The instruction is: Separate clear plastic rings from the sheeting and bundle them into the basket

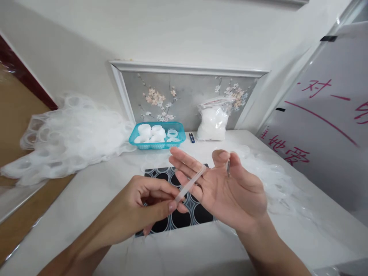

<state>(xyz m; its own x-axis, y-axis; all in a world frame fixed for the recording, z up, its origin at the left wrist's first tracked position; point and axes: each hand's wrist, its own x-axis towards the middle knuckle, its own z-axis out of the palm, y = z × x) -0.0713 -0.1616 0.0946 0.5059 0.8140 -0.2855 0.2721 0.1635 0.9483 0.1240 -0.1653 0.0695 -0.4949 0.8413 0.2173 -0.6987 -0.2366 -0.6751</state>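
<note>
Left hand is clamping the near end of a pale, translucent strip between thumb and fingers. Strip is slanting up across the gap between the hands, far end resting against the right hand near the base of its fingers. Might be a ring seen edge-on; can't tell. Right hand is facing palm up, its other fingers spreading toward the left, while thumb and index are pinching a small metal piece; most of it is hiding behind the fingers, so can't tell what it is. Hands are sitting close together, strip bridging them, both hovering over a black patterned mat. Mat is lying on the white table. Behind it a blue tray is holding white rolls and, at its right end, a clear ring. Small dark snips are lying just right of the tray, a clear bag of white stuff standing beyond them, near the floral panel. Big heap of translucent rings is filling the left side; a flatter spread of translucent pieces is lying right of the right hand. Whiteboard with red writing is standing far right.
</note>
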